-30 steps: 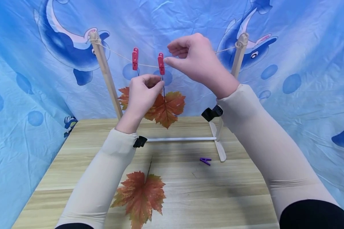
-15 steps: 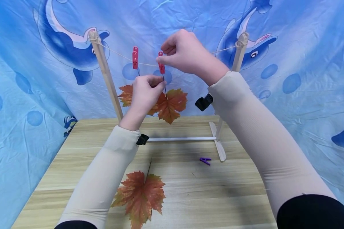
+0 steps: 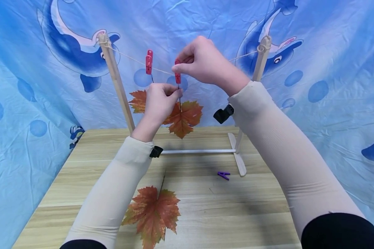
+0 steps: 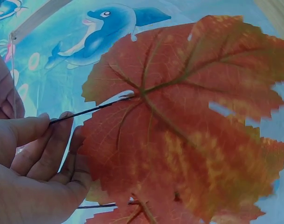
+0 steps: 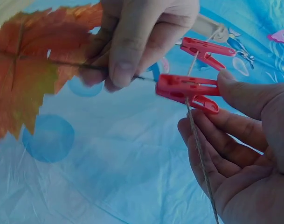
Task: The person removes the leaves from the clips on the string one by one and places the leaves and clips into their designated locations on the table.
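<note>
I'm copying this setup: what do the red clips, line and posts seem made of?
Red clips: glossy, likely plastic, with moulded holes. Line: matte, probably plant-fibre twine, visibly twisted. Posts: dull, apparently unpainted wood, pale tan.

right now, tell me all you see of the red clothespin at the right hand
The red clothespin, seemingly plastic, has two perforated arms. It sits on the string upright, handles up, jaws at the dark leaf stem. The thumb of the right hand touches one handle, its fingers near the other; whether the jaws hold the stem is unclear.
</note>
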### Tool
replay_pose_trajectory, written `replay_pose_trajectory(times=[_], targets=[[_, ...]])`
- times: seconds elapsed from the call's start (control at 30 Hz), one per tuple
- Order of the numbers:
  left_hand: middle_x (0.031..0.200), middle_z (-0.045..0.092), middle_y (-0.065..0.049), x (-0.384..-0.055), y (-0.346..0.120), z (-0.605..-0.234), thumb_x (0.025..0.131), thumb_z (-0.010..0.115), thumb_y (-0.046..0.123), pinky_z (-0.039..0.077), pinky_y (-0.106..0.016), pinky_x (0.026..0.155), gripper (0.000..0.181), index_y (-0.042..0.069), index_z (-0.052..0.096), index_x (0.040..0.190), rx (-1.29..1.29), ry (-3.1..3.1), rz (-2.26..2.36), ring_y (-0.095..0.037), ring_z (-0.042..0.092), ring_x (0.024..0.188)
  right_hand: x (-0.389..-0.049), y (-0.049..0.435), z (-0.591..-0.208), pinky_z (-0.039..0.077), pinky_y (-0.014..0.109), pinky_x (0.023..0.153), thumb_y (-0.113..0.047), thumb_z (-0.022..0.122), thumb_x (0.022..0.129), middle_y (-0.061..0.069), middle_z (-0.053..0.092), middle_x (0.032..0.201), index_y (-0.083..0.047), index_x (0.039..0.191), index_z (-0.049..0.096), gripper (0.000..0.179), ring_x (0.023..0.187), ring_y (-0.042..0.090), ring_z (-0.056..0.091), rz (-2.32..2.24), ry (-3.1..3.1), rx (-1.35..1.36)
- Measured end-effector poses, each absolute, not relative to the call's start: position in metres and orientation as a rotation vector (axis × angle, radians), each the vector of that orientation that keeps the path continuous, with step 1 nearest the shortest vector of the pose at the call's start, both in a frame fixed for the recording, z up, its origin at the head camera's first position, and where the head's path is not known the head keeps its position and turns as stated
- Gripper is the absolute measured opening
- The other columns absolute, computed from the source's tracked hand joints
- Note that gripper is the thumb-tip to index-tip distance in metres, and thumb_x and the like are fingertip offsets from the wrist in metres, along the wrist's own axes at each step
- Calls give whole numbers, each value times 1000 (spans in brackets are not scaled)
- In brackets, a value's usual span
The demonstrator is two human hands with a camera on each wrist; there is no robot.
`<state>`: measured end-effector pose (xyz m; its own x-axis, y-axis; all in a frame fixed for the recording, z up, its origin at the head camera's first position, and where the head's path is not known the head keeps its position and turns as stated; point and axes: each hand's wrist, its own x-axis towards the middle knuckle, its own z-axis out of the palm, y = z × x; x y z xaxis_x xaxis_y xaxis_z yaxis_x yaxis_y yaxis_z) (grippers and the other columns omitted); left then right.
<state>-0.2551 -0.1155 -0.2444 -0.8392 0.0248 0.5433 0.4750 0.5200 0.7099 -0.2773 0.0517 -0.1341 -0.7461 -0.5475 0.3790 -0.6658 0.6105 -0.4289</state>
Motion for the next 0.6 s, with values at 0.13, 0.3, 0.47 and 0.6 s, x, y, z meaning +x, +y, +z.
replay_pose_trajectory(times=[0.13, 0.3, 0.47, 0.6], targets=[[84, 74, -6, -254, -115, -244, 98, 71, 19, 49, -30, 62, 19, 3, 82, 97, -401, -2299, -1277, -17, 64, 75, -275, 53, -134, 49, 28, 68, -34, 73, 96, -4, 74, 92, -13, 108, 82, 25, 77, 13, 60, 863, -2610, 976], [84, 75, -6, -252, -114, -244, 98, 70, 17, 48, -30, 63, 19, 2, 82, 96, -408, -2310, -1296, -17, 63, 76, -273, 55, -132, 48, 27, 69, -33, 71, 97, -3, 76, 99, -13, 111, 81, 27, 82, 11, 62, 932, -2569, 911], [86, 75, -6, -249, -113, -245, 99, 70, 17, 47, -31, 61, 19, 2, 82, 97, -405, -2327, -1310, -18, 61, 76, -271, 56, -130, 51, 26, 76, -32, 70, 98, -1, 75, 102, -12, 113, 80, 27, 87, 10, 64, 992, -2521, 854], [85, 74, -6, -247, -113, -246, 98, 71, 17, 46, -31, 58, 18, 3, 82, 96, -403, -2332, -1308, -19, 61, 74, -271, 57, -128, 51, 26, 75, -33, 70, 98, -2, 75, 101, -13, 111, 81, 26, 85, 12, 61, 1031, -2468, 821]])
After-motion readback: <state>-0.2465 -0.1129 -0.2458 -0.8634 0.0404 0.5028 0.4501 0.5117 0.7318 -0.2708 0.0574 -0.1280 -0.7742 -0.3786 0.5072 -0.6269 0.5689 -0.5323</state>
